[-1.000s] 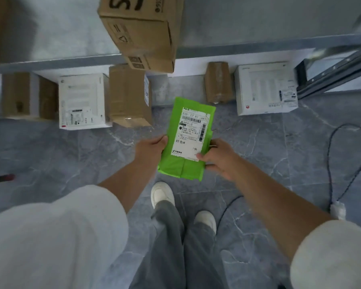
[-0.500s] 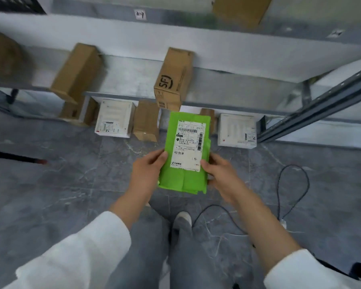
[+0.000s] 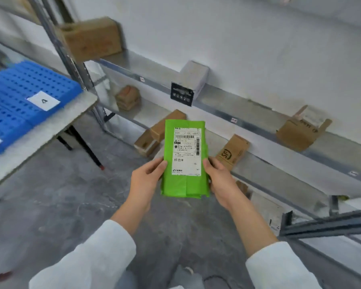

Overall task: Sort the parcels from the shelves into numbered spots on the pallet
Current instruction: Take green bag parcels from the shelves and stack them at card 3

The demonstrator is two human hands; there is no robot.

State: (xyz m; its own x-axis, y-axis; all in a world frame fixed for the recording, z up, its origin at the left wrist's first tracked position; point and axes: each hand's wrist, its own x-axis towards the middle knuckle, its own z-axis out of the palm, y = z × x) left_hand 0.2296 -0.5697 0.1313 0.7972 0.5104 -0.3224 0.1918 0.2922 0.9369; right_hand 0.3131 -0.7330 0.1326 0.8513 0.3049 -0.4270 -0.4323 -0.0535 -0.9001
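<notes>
- Grey metal shelves (image 3: 227,101) along the white wall carry scattered cardboard boxes.
- Left hand (image 3: 148,176) and right hand (image 3: 220,179) each close a grip on the green plastic mailer parcel (image 3: 184,184), its label facing up, probably for reading.
- Blue perforated pallet (image 3: 19,88) with its "4" tag lies on the worktop (image 3: 50,130), to the left.

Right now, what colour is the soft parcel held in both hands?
Bright green, with a white printed shipping label on its face; the green parcel shows clearly in the head view.

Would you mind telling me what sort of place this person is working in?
Most likely a parcel sorting or storage room. Metal shelving along the wall carries scattered cardboard boxes, a blue pallet on a table bears a tag numbered 4, and both hands hold a green mailer with a shipping label.
</notes>
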